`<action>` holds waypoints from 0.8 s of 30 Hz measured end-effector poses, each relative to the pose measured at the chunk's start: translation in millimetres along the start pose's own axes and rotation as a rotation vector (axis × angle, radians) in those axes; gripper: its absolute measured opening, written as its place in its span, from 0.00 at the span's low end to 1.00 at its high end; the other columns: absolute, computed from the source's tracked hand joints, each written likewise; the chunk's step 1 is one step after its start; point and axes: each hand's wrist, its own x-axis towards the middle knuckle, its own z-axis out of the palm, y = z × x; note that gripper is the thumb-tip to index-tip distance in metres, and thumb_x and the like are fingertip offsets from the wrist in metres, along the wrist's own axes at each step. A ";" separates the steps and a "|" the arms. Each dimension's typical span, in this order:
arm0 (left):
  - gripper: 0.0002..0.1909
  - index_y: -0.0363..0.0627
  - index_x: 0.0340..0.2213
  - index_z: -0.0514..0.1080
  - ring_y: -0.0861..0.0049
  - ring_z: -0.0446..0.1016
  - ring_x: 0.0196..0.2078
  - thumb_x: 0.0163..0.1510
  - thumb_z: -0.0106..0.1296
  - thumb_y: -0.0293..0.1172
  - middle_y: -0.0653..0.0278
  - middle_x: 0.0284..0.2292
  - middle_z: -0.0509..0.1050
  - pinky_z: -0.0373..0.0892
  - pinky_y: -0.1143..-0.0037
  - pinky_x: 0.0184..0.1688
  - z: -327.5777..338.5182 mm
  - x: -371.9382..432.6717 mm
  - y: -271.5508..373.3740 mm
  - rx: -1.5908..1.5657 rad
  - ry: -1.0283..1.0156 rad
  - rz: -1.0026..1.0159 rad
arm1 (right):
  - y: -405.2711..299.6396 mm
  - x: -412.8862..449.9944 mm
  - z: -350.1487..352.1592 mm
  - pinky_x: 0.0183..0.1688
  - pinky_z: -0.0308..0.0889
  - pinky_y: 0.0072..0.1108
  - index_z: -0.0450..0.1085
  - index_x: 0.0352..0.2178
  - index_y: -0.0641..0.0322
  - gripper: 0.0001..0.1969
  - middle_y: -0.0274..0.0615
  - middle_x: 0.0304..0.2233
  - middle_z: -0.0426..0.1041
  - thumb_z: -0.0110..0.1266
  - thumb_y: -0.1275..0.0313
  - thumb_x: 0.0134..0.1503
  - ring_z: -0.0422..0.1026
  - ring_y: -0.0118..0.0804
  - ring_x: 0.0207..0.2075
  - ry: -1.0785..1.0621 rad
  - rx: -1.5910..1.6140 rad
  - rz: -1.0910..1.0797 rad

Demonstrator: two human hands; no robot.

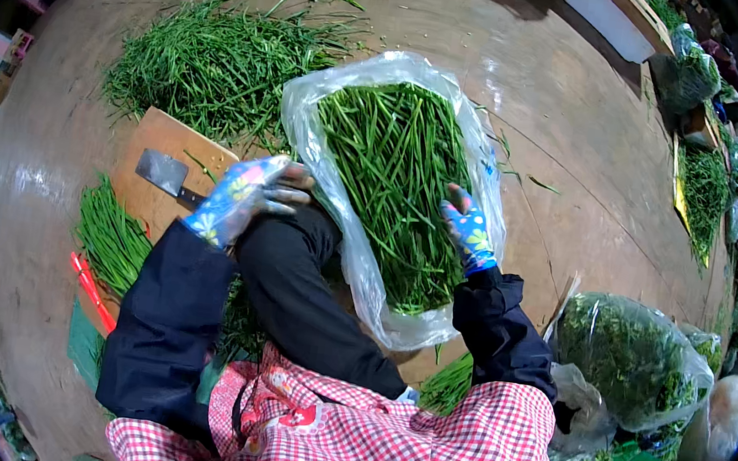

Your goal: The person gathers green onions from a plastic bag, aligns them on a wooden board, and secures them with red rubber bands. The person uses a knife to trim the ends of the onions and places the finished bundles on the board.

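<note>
In front of me lies a clear plastic bag [357, 267], its mouth spread wide around a packed heap of long green stalks [390, 171], which look like garlic chives. My left hand [256, 192], in a flowered glove, is at my bent knee beside the bag's left edge, fingers apart and holding nothing visible. My right hand [469, 229], gloved alike, touches the bag's right rim and the greens; whether it pinches the plastic is unclear. Left of my left hand, a cleaver [165, 171] rests on a wooden cutting board [138, 195], its black handle partly behind the glove.
A loose pile of greens [216, 66] spreads beyond the board. Bundled stalks [109, 233] and red ties [92, 293] lie at left. Filled plastic bags [629, 359] stand at right. Another green bundle [447, 385] is near my lap. Several produce stalls line the right rim.
</note>
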 end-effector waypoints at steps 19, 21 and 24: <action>0.32 0.42 0.49 0.60 0.76 0.64 0.41 0.51 0.40 0.54 0.62 0.44 0.65 0.61 0.73 0.42 -65.1 206.9 -90.8 -0.386 0.744 -0.047 | -134.1 288.9 5.9 0.45 0.60 0.18 0.65 0.44 0.64 0.19 0.36 0.39 0.69 0.52 0.65 0.52 0.66 0.27 0.40 -0.310 -0.048 -0.182; 0.27 0.40 0.46 0.65 0.79 0.66 0.38 0.54 0.41 0.50 0.65 0.40 0.69 0.62 0.78 0.41 -55.5 198.5 -78.4 -0.475 0.727 0.190 | -155.8 296.7 31.8 0.52 0.57 0.21 0.56 0.52 0.61 0.30 0.46 0.50 0.61 0.53 0.61 0.51 0.61 0.34 0.50 -0.427 -0.056 -0.190; 0.24 0.37 0.44 0.66 0.81 0.67 0.40 0.56 0.39 0.46 0.65 0.38 0.71 0.62 0.79 0.43 -62.0 217.7 -81.1 -0.472 0.637 0.334 | -131.8 334.9 55.5 0.54 0.54 0.21 0.53 0.54 0.57 0.30 0.44 0.52 0.59 0.51 0.60 0.52 0.59 0.33 0.53 -0.441 -0.002 -0.176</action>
